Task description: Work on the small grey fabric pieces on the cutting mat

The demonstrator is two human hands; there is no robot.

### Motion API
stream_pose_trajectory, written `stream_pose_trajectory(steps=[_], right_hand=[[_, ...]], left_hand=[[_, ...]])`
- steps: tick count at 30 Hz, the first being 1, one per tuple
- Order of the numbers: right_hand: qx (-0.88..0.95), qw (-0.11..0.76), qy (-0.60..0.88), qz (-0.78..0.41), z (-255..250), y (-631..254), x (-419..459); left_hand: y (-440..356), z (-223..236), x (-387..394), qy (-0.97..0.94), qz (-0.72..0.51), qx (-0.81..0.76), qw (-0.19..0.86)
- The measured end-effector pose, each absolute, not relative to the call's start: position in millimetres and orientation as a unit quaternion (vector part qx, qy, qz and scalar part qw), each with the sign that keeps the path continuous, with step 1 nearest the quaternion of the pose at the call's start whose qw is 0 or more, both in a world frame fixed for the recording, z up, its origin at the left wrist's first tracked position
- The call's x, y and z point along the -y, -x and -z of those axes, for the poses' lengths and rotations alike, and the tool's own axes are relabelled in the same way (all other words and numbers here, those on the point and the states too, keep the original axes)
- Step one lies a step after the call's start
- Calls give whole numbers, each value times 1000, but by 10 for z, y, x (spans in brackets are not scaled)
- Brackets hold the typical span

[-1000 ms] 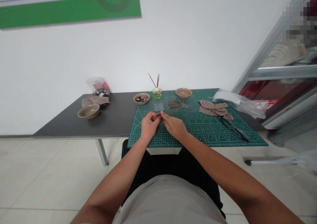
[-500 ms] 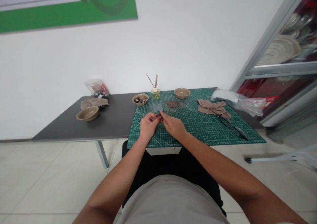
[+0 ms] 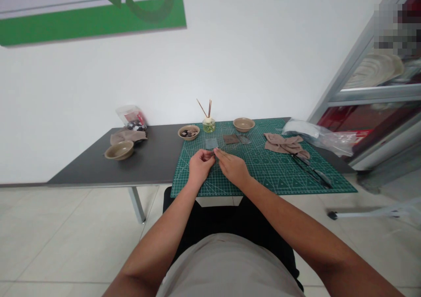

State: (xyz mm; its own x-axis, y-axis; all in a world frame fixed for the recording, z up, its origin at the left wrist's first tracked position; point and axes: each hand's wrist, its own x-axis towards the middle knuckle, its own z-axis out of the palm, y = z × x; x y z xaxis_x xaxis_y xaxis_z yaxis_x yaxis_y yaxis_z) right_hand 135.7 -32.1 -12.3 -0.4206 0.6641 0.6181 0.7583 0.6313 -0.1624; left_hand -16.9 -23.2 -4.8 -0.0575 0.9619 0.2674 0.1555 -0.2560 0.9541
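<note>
My left hand point(image 3: 199, 165) and my right hand point(image 3: 233, 167) meet fingertip to fingertip above the green cutting mat point(image 3: 263, 170). Both are closed in a pinch around something small and dark, mostly hidden by the fingers, so I cannot tell its kind. Just beyond the fingertips lies a grey-blue square piece point(image 3: 212, 143). Right of it are a brown square piece point(image 3: 230, 139) and a clear, greyish flat piece point(image 3: 244, 139). A small bowl point(image 3: 179, 132) of dark and pale pieces stands at the mat's far left corner.
A reed diffuser point(image 3: 208, 125) and another bowl point(image 3: 244, 125) stand along the back. To the right lie a brown cloth point(image 3: 286, 145), black-framed glasses point(image 3: 312, 171) and a plastic bag point(image 3: 329, 138). On the left are a bowl point(image 3: 119, 150), a second cloth point(image 3: 128, 135) and a clear bag point(image 3: 129, 112).
The whole view has shifted slightly, with things appearing a little further right. Both hands stay together in the same place, the fingers only slightly moved.
</note>
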Motion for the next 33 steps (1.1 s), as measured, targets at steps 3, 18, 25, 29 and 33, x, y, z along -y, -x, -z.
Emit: stream_pose_trajectory(steps=[3, 18, 25, 29, 33], right_hand=[[848, 311, 424, 72, 134, -1344, 319], [750, 443, 489, -27, 105, -1407, 259], [778, 469, 409, -79, 72, -1451, 251], [805, 456, 371, -84, 82, -1428, 236], [800, 463, 370, -89, 78, -1421, 218]], left_hand=[[176, 44, 241, -573, -549, -476, 379], [172, 75, 193, -530, -586, -432, 435], [182, 55, 164, -568, -530, -433, 457], [194, 57, 171, -570, -537, -418, 461], [204, 71, 167, -586, -514, -414, 471]])
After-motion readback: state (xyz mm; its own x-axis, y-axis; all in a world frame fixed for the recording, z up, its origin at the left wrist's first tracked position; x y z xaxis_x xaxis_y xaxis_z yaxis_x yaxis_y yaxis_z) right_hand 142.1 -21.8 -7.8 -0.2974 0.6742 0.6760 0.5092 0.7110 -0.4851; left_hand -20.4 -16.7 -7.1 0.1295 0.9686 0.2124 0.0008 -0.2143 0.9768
